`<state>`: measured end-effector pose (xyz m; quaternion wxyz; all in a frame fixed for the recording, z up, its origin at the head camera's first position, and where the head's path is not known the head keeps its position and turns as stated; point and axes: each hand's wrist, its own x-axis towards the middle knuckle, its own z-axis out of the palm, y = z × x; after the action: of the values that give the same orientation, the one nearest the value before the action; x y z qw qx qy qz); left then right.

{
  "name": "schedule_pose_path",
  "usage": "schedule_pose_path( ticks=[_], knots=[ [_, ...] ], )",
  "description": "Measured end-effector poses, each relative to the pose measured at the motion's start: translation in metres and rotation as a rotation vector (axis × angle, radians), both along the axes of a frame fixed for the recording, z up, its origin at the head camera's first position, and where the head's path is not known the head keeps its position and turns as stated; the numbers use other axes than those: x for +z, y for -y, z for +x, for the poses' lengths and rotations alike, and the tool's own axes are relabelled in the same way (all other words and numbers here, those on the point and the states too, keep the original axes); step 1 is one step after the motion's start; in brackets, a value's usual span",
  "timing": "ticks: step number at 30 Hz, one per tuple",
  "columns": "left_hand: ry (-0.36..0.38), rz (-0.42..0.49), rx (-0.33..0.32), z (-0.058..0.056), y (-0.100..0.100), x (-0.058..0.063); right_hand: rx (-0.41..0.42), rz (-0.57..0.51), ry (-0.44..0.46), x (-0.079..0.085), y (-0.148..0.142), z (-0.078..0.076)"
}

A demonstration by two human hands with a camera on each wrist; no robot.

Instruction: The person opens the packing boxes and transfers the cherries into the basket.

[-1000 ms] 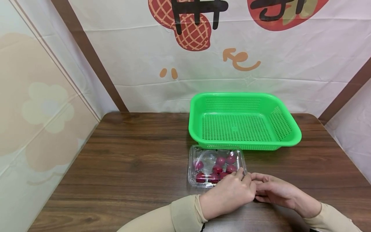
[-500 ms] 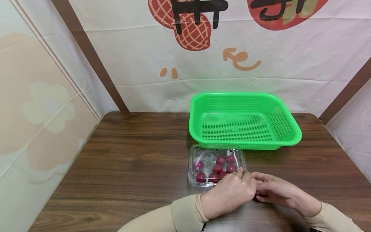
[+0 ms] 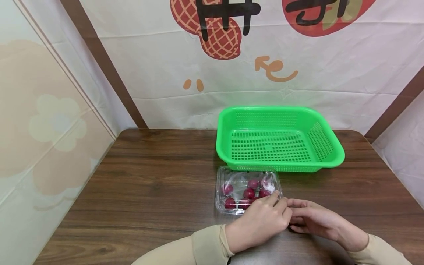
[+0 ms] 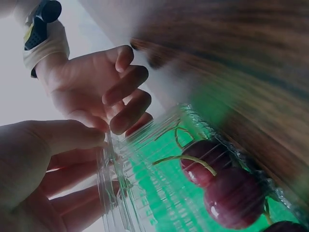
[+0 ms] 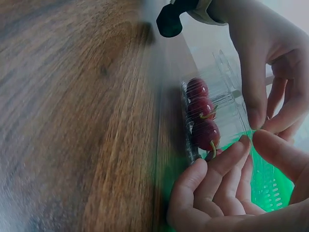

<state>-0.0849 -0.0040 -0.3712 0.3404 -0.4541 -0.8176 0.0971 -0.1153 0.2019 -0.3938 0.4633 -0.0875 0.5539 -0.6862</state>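
Observation:
A clear plastic clamshell box [image 3: 219, 195] with several dark red cherries [image 3: 249, 193] inside lies in front of the green basket in the head view. My left hand [image 3: 260, 222] reaches over its near right corner, thumb and fingers pinching the rim. Across from it, my right hand [image 3: 319, 222] pinches the same corner between thumb and fingertip, its other fingers curled below. The left wrist view shows the ribbed box wall [image 4: 145, 179] and cherry stems [image 4: 186, 158] close up. In the right wrist view both thumbs meet at the rim; whether the lid is unfastened, I cannot tell.
The green perforated basket [image 3: 275, 164] stands directly behind the box, near the back of the brown wooden table [image 3: 142, 184]. A printed white cloth [image 3: 159, 62] hangs behind the table.
Both hands stay at the box corner, the left one shifting very slightly. A pale glare has spread over the lid's right side, covering part of the cherries there.

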Motion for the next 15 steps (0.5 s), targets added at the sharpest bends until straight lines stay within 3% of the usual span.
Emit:
schedule_pose_path(
  ticks=[7,15],
  knots=[
    [0.072,0.102,-0.022,-0.001,0.007,-0.002,-0.010,0.007,0.009,0.002,0.004,0.002],
    [0.126,0.042,-0.053,-0.001,0.021,0.002,-0.031,-0.079,0.031,0.001,0.009,0.004]
  ],
)
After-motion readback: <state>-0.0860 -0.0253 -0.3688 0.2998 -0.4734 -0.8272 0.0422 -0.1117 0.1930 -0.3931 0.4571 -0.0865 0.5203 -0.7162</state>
